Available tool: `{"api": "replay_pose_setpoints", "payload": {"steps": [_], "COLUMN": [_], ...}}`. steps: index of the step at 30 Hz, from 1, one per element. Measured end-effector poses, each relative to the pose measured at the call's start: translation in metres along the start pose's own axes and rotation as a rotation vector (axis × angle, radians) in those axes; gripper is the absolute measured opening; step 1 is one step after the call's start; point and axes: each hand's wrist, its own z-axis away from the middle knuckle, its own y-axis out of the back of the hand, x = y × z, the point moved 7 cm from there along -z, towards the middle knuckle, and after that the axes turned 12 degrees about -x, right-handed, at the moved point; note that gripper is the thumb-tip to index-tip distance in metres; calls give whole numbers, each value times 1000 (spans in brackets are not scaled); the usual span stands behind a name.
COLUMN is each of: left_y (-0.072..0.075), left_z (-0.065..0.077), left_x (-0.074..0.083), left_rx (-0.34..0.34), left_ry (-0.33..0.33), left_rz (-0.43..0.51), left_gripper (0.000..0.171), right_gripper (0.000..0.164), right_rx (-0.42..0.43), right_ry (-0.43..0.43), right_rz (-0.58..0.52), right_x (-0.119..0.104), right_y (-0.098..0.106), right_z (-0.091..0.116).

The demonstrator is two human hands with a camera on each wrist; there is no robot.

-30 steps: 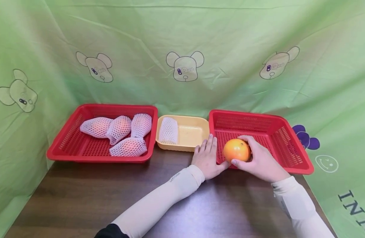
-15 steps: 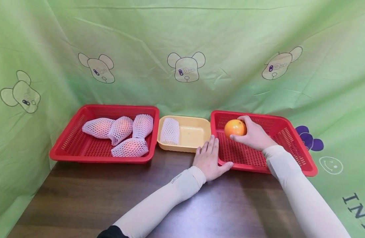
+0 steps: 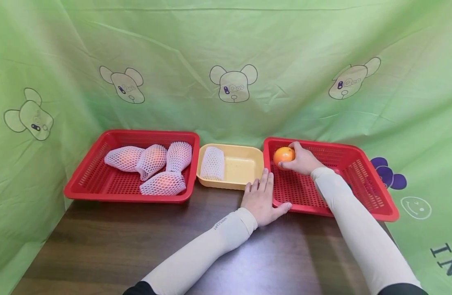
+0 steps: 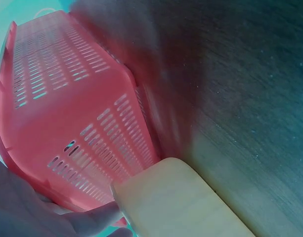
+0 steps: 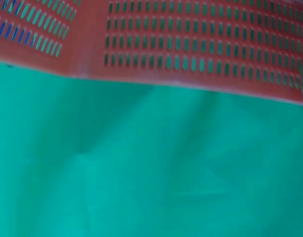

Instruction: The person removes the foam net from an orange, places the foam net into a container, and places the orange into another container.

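Dark cuffs [image 3: 141, 289]: two, one at the lower end of each pale sleeve.
Table [image 3: 137, 229]: one, brown with a wood-like grain; both red baskets and the tray stand on it.
Pale sleeves [image 3: 196, 256]: two, one per forearm, the left one bearing small lettering.
Left hand [image 3: 260, 205]: one; fingers straight, thumb spread out to the side, resting at the near left corner of the right basket, with the fingertips beside the tray.
Right basket [image 3: 296, 190]: one, red plastic, with slotted walls and a perforated floor; the right hand reaches in over its near rim.
Left basket [image 3: 111, 182]: one, red, of like build, well apart from the right basket, with the tray between them.
Wrapped fruits [image 3: 164, 183]: four, all in the left basket, each in white foam netting; three lie along the back and one in front at the right.
Tray [image 3: 240, 166]: one, yellow, shallow, with rounded corners.
Loose foam net [image 3: 212, 164]: one, white, lying at the left end of the tray.
Right hand [image 3: 301, 161]: one; thumb and fingers curled round the orange fruit.
Orange fruit [image 3: 283, 156]: one, unwrapped, within the right basket toward its far left corner; whether it touches the floor there cannot be told.
Curtain [image 3: 174, 102]: one, green, behind everything.
Printed bear faces [image 3: 234, 86]: four.
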Motion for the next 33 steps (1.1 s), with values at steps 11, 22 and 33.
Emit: {"api": "replay_pose_setpoints", "payload": {"steps": [11, 22, 33], "left_y": [-2, -1, 1], "left_z": [1, -1, -1], "left_x": [4, 2, -1], "left_rx": [1, 35, 7], "left_ry": [-14, -12, -2], "left_rz": [8, -16, -19], "left_gripper": [100, 100, 100], "right_gripper": [82, 81, 85], "right_rx": [-48, -53, -58], "right_ry": [-62, -31, 12], "right_rz": [5, 49, 100], "right_x": [19, 13, 10], "right_y": [-19, -25, -28], "right_z": [-24, -27, -30]}}
